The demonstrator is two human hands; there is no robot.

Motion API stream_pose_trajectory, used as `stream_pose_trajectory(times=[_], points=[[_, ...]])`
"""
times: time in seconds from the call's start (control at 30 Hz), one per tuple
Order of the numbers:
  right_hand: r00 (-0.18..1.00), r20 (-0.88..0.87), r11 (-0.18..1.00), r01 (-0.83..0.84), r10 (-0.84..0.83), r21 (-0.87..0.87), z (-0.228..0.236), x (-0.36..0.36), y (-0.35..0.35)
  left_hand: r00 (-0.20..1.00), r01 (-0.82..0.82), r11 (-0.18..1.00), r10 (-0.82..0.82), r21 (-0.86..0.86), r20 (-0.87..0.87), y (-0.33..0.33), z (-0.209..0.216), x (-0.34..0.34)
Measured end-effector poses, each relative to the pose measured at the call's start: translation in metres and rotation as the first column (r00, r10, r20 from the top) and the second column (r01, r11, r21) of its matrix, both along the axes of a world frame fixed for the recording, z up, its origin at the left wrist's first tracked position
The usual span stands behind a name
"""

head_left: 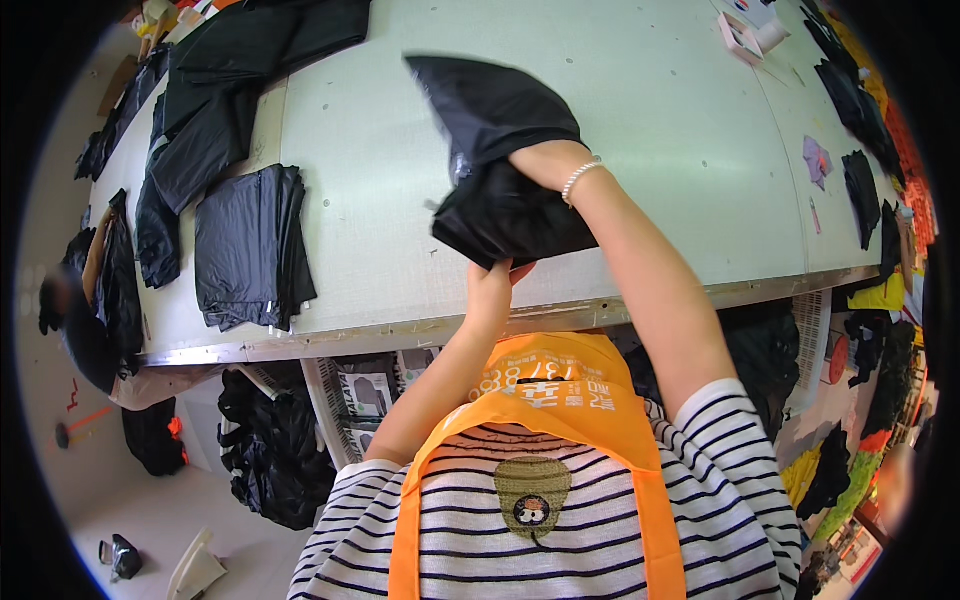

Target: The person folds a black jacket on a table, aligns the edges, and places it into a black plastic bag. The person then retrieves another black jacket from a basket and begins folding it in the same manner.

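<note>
The single view comes from the person's head, looking steeply down over the striped shirt point(600, 520) and orange apron point(560, 400) onto the pale worktable point(640, 110) just ahead. It sits close, and its fisheye lens bends the table edge and darkens the corners.

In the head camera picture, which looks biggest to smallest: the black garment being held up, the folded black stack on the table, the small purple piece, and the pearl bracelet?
1. Black garment, though it is raised nearer the camera, so this is unsure
2. Folded black stack, close behind
3. Small purple piece
4. Pearl bracelet
</note>
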State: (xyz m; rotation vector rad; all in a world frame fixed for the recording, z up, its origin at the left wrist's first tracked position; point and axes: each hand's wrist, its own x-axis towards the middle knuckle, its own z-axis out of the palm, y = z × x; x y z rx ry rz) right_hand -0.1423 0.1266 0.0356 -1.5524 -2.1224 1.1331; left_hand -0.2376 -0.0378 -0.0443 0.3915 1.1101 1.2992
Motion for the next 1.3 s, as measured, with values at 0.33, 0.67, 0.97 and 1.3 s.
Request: stream_pose_trajectory(times=[0.33, 0.67, 0.97, 1.3], points=[[0.807, -0.196, 0.633, -0.261, 0.558, 0.729, 0.022, 0.017, -0.142, 0.906, -0.114, 0.955, 0.213, -0.273, 0.367, 0.014, 0.021, -0.037], [0.301, -0.686, 0.732, 0.065, -0.663, -0.678, -0.061, 0.033, -0.119, 0.302, 0.615, 0.761, -0.47, -0.207, -0.829, 0.021, 0.104, -0.066], [0.398, -0.539, 0.666, 0.357, -0.742, -0.655, -0.05, 0.035, -0.117, -0.211, 0.817, 0.576, 0.325, 0.016, -0.922, 0.068, 0.1, -0.03], [0.409, -0.62, 0.743, 0.355, -0.669, -0.567, -0.032, 0.043, -0.113, -0.467, 0.845, 0.526, 0.642, -0.093, -0.608, 0.1, 0.118, -0.02]])
